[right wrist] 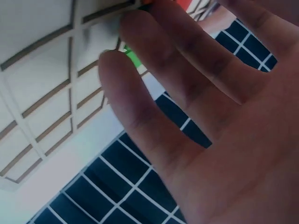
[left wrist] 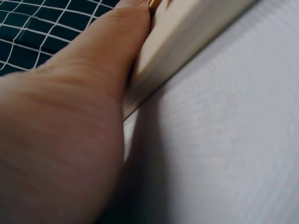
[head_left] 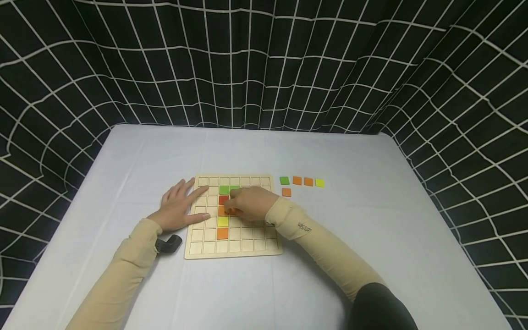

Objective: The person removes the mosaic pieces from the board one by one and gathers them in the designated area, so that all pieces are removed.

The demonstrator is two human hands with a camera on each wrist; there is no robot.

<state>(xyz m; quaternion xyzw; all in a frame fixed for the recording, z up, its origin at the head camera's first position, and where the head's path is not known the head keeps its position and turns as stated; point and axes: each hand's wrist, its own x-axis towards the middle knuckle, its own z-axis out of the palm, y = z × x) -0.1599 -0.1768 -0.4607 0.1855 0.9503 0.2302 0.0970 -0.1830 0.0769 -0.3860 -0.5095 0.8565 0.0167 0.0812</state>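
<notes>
A pale wooden grid board (head_left: 247,247) lies on the table. In one column of its cells sit a green tile (head_left: 224,189), a red tile (head_left: 223,200), an orange tile (head_left: 221,210), a yellow tile (head_left: 222,222) and a lower orange tile (head_left: 222,233). Another green tile (head_left: 234,187) shows partly beside the top one. My right hand (head_left: 253,203) reaches over the board, its thumb and forefinger at a further orange tile (head_left: 233,211) that they largely cover. My left hand (head_left: 177,208) rests with spread fingers on the board's left edge.
Right of the board lie loose tiles: one green (head_left: 284,180), one yellow (head_left: 319,183) and three orange, among them a lower one (head_left: 286,192). A white cloth covers the table (head_left: 350,220). Dark curtains (head_left: 231,59) with a white grid stand behind and at both sides.
</notes>
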